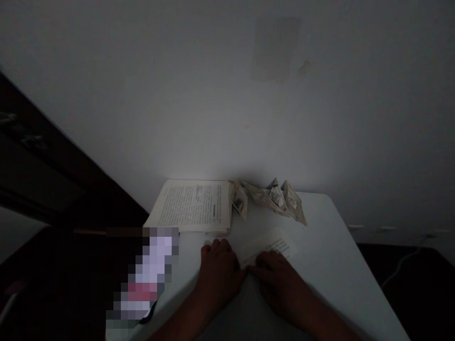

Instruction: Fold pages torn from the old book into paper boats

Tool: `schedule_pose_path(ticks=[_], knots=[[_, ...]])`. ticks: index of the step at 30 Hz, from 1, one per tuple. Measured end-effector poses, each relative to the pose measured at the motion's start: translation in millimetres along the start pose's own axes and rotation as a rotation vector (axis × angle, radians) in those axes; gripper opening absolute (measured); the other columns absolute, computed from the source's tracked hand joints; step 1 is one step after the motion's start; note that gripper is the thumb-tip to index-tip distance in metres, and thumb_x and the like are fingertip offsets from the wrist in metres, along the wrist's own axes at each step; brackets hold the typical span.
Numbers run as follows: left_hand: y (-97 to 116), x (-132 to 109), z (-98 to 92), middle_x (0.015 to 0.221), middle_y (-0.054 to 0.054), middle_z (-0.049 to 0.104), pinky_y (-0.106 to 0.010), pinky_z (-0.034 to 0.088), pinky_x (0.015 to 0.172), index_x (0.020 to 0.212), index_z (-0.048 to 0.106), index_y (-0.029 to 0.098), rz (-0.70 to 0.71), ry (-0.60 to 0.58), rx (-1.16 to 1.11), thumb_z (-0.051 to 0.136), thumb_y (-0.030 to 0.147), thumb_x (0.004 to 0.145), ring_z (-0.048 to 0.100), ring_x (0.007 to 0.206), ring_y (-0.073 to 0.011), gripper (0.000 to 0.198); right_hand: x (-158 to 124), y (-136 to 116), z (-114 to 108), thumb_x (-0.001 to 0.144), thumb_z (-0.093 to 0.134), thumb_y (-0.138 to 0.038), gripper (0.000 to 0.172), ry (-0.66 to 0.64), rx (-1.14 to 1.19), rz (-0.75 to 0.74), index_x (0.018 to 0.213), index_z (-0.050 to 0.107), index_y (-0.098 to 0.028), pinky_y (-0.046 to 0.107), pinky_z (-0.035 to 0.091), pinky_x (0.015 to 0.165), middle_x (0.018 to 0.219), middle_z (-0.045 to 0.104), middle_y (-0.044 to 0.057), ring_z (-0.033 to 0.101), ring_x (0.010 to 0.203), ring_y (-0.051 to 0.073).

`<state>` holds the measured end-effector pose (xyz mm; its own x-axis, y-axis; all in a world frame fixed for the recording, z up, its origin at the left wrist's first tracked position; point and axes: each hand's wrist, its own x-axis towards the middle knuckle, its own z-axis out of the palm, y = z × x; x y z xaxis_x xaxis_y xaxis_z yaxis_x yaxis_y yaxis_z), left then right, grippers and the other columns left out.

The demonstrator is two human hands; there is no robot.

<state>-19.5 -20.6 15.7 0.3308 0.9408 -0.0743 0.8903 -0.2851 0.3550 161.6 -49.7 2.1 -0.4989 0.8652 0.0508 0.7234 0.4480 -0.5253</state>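
Note:
A small sheet of printed paper [280,241] lies on the white table between and beyond my hands, its near part covered by them. My left hand [220,267] has curled fingers, with its thumb at the paper's near edge. Close beside it, my right hand [277,277] presses the paper with bent fingers. The thumb and fingertips of the two hands nearly meet. Dim light hides exactly how each fingertip grips. Behind the sheet stand several folded paper boats [277,196] made from printed pages.
A stack of printed pages [194,203] rests at the table's back left, next to a paper boat [240,201]. A phone-like object [149,270], blurred out, lies along the left edge. The white table [330,265] meets a pale wall [199,104] behind; dark floor lies either side.

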Motion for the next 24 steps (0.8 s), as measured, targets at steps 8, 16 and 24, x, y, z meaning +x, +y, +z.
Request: schedule_pose_path(ticks=[8, 16, 24], knots=[[-12.5, 3.9, -1.0, 0.086, -0.005, 0.058, -0.042, 0.031, 0.081, 0.07, 0.068, 0.022, -0.075, 0.006, -0.001, 0.063, 0.035, 0.07, 0.05, 0.091, -0.0255, 0.014, 1.4, -2.1, 3.8, 0.078, 0.053, -0.013, 0.033, 0.039, -0.05, 0.051, 0.107, 0.062, -0.026, 0.035, 0.037, 0.081, 0.092, 0.056, 0.005, 0.048, 0.087, 0.021], [-15.2, 2.9, -2.7, 0.086, -0.005, 0.058, -0.042, 0.031, 0.081, 0.07, 0.068, 0.022, -0.071, 0.023, -0.026, 0.062, 0.033, 0.071, 0.051, 0.091, -0.0251, 0.013, 15.7, -10.8, 21.9, 0.078, 0.062, -0.032, 0.012, 0.232, -0.14, 0.202, 0.074, 0.067, -0.023, 0.033, 0.037, 0.079, 0.078, 0.059, 0.003, 0.053, 0.079, 0.019], [-16.7, 5.1, -1.2, 0.087, -0.005, 0.059, -0.041, 0.031, 0.082, 0.07, 0.068, 0.021, -0.09, 0.009, -0.034, 0.06, 0.032, 0.072, 0.051, 0.091, -0.0243, 0.013, 24.2, -18.7, 20.3, 0.079, 0.06, -0.035, 0.015, 0.209, -0.134, 0.329, 0.07, 0.067, -0.025, 0.034, 0.034, 0.077, 0.078, 0.062, 0.001, 0.053, 0.082, 0.021]])
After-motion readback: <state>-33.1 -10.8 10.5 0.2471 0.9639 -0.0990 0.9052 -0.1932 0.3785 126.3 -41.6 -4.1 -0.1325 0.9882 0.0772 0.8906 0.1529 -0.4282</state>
